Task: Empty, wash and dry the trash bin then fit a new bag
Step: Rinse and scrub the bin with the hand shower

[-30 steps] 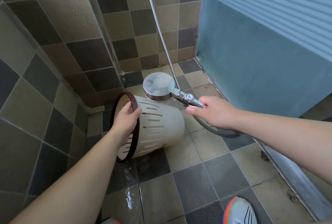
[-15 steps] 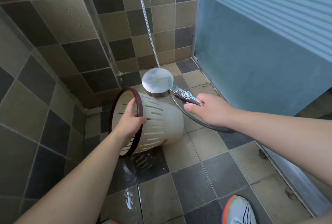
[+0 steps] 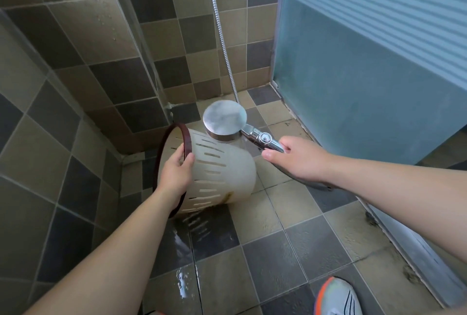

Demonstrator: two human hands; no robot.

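A cream slotted trash bin (image 3: 222, 175) with a dark red rim lies tilted on its side above the wet tiled floor, its mouth facing left toward me. My left hand (image 3: 175, 172) grips the rim, thumb outside and fingers inside. My right hand (image 3: 297, 159) holds the chrome handle of a shower head (image 3: 225, 120), whose round face hangs just over the bin's upper side. Water sprays down onto the bin and runs off below it.
Tiled walls close in at the left and back, with a glass panel edge (image 3: 141, 62) between them. A frosted sliding door (image 3: 366, 67) stands on the right. The shower hose (image 3: 219, 31) hangs down the back wall. My shoe (image 3: 337, 298) is at the bottom right on the wet floor (image 3: 278, 251).
The shower head has shifted slightly over the bin. My left hand's grip on the rim has moved a little as the bin turned.
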